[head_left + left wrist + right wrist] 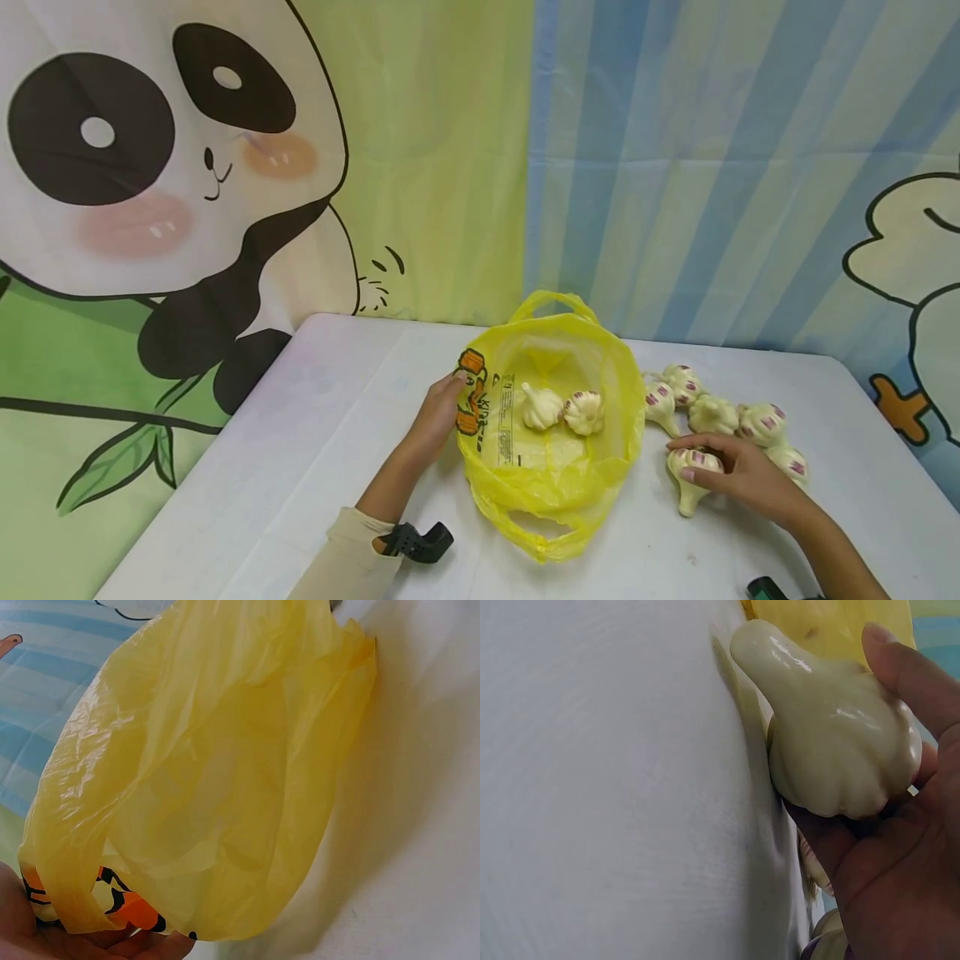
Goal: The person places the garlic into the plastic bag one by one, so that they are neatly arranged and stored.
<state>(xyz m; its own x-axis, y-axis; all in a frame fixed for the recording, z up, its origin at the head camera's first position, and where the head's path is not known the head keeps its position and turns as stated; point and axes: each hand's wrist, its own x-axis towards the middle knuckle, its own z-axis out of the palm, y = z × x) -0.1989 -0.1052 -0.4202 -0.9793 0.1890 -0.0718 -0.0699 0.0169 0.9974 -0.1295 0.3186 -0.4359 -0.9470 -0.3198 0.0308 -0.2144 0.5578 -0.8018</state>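
A yellow plastic bag (555,492) lies open on the white table, with two garlic bulbs (542,408) inside it. My left hand (435,421) grips the bag's left rim; the left wrist view shows the fingers of that hand (97,941) at the bag's printed edge (225,825). Right of the bag, my right hand (742,479) holds a garlic bulb (692,475) between thumb and fingers. Seen from the right wrist, this bulb (832,735) sits in the hand (900,862) with its stem pointing away from the palm.
Several more garlic bulbs (712,414) lie in a group on the table (337,467) right of the bag, just beyond my right hand. Behind the table hangs a printed curtain (435,167) with a panda. A black device is strapped to my left wrist (416,543).
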